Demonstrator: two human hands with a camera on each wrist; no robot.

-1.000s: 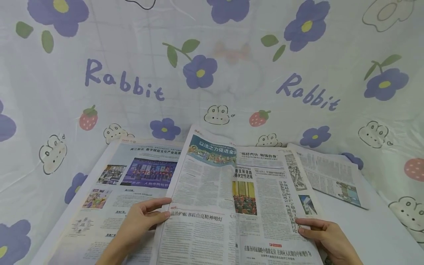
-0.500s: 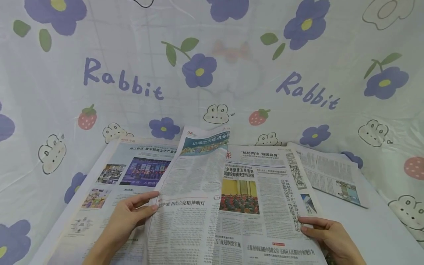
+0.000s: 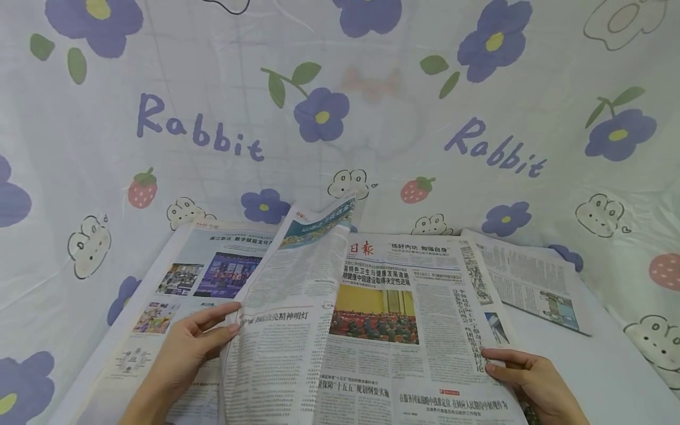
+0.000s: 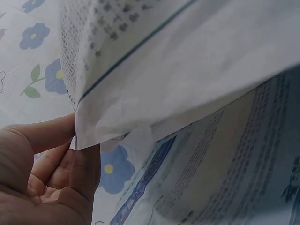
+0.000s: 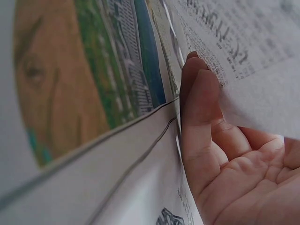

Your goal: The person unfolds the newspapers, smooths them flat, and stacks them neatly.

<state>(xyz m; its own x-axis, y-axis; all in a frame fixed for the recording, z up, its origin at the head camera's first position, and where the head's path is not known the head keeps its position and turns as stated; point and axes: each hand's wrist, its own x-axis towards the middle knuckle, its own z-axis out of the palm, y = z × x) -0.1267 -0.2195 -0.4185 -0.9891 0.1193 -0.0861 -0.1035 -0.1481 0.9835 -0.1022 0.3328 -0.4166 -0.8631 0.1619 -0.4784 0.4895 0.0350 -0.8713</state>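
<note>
My left hand pinches the left edge of a raised newspaper page between thumb and fingers. That page bows upward, its top corner standing near the wall. In the left wrist view, the thumb and fingers grip the paper's edge. My right hand pinches the right edge of the newspaper's other page, which carries a photo of a seated assembly. The right wrist view has this page's edge between thumb and fingers. Beneath the left hand lies another printed sheet with colour photos.
A folded newspaper lies at the back right of the white table. Behind everything hangs a white sheet printed with flowers, rabbits and strawberries.
My left hand has moved left and slightly down, drawing the raised page with it. More of the assembly photo and headlines behind now shows. The right hand has barely shifted.
</note>
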